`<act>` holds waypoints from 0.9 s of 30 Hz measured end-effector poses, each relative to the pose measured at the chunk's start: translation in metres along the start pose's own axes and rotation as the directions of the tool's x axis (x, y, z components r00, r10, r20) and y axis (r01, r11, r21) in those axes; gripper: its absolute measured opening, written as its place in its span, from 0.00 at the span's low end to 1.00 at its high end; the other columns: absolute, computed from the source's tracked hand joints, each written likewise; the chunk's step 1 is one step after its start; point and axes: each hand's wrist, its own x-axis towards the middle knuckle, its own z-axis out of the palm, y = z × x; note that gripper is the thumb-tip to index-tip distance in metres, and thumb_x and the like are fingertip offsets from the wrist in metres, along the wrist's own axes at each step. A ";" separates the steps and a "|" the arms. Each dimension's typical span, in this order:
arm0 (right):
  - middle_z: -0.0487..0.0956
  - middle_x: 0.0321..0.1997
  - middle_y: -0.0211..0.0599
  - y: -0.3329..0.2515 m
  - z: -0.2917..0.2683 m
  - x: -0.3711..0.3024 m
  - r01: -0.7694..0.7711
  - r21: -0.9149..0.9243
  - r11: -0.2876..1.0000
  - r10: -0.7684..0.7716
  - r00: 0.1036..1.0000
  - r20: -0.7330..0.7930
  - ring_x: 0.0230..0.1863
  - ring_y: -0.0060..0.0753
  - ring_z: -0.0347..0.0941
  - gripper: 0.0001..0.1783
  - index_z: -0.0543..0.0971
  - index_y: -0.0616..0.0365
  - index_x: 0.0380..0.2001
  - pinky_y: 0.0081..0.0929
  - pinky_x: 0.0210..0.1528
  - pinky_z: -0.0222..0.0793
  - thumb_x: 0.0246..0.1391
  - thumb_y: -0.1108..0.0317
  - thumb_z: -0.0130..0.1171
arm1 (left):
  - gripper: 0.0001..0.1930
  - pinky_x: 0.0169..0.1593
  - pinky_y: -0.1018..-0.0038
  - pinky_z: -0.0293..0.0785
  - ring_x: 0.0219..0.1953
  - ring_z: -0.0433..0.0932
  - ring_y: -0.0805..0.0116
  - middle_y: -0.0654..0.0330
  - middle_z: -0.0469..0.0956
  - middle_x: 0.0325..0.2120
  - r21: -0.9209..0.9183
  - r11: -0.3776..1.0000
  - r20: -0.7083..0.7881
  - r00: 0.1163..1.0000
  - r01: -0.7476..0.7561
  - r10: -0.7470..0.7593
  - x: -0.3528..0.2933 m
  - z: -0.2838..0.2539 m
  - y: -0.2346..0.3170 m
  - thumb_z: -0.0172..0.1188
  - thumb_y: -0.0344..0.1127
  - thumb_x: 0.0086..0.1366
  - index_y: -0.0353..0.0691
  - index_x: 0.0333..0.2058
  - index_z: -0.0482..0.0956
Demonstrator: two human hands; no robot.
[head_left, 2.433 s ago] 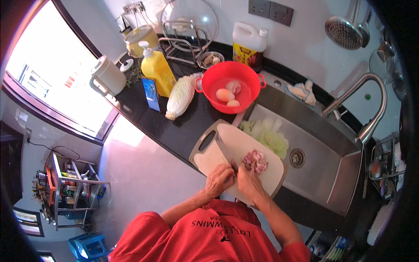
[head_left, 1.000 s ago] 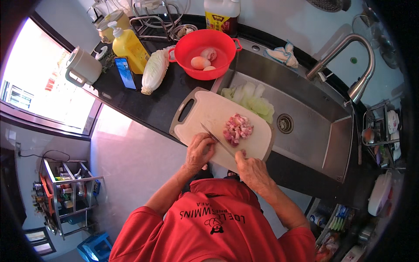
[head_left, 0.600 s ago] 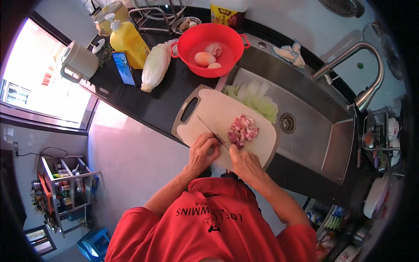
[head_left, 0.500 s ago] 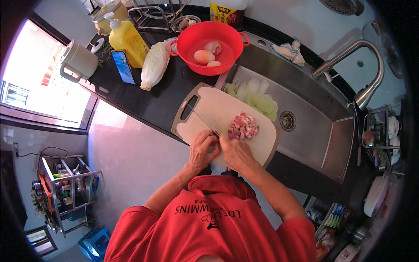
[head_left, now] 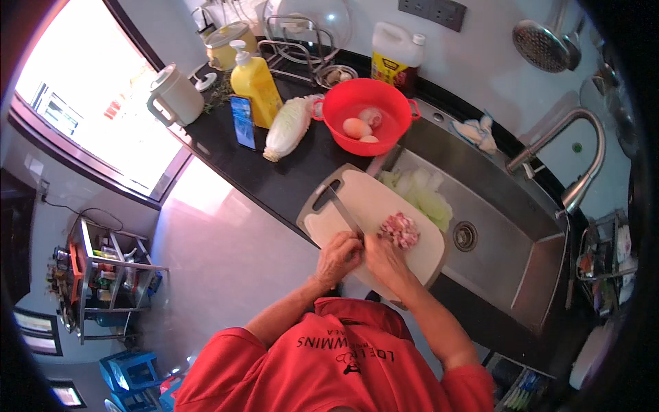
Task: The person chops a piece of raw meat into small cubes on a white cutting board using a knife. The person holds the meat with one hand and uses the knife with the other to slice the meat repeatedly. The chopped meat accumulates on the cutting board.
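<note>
Meat pieces (head_left: 400, 231); pink, small, heaped

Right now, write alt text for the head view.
A person's right hand holds a knife over a pale cutting board bearing chopped meat, the left hand close by. A red basin and a sink holding green leaves lie nearby.

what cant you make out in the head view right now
Head view:
Knife: handle hidden by the right hand.
Anything under the left hand: hidden by that hand.
Lowest pale round item in the red bowl: underside hidden by the near wall.
Phone: screen details too small.
Pale container, lower right: cut off by dark lens rim.
</note>
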 end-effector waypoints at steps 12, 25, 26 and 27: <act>0.73 0.25 0.66 0.017 -0.053 -0.058 -0.361 0.090 0.928 0.329 0.910 0.251 0.34 0.74 0.68 0.10 0.64 0.65 0.34 0.61 0.36 0.61 0.56 0.68 0.50 | 0.17 0.42 0.67 0.73 0.39 0.74 0.57 0.54 0.73 0.38 -0.036 0.997 -0.048 0.997 0.062 -0.064 -0.005 -0.002 0.003 0.61 0.20 0.46 0.37 0.36 0.70; 0.73 0.16 0.59 -0.007 -0.037 -0.065 -0.159 -0.018 0.987 0.159 0.986 0.058 0.23 0.66 0.72 0.08 0.63 0.60 0.33 0.57 0.25 0.67 0.57 0.68 0.49 | 0.14 0.44 0.67 0.74 0.42 0.75 0.57 0.56 0.75 0.39 -0.035 0.998 0.004 0.998 -0.059 0.060 -0.001 -0.014 -0.004 0.61 0.19 0.47 0.38 0.35 0.76; 0.73 0.15 0.58 -0.009 -0.037 -0.067 -0.148 -0.043 0.988 0.151 0.986 0.066 0.22 0.65 0.73 0.08 0.63 0.60 0.32 0.56 0.24 0.68 0.57 0.69 0.49 | 0.14 0.44 0.66 0.74 0.41 0.76 0.57 0.56 0.75 0.37 -0.027 0.998 -0.012 0.999 -0.050 0.049 -0.002 -0.012 -0.005 0.60 0.19 0.47 0.39 0.34 0.76; 0.73 0.15 0.57 -0.011 -0.038 -0.068 -0.138 -0.068 0.988 0.143 0.987 0.075 0.21 0.64 0.73 0.08 0.63 0.61 0.32 0.55 0.23 0.68 0.57 0.69 0.49 | 0.13 0.44 0.66 0.74 0.40 0.76 0.57 0.56 0.75 0.36 -0.024 0.999 -0.015 0.999 -0.043 0.042 -0.004 -0.011 -0.006 0.60 0.19 0.47 0.38 0.33 0.76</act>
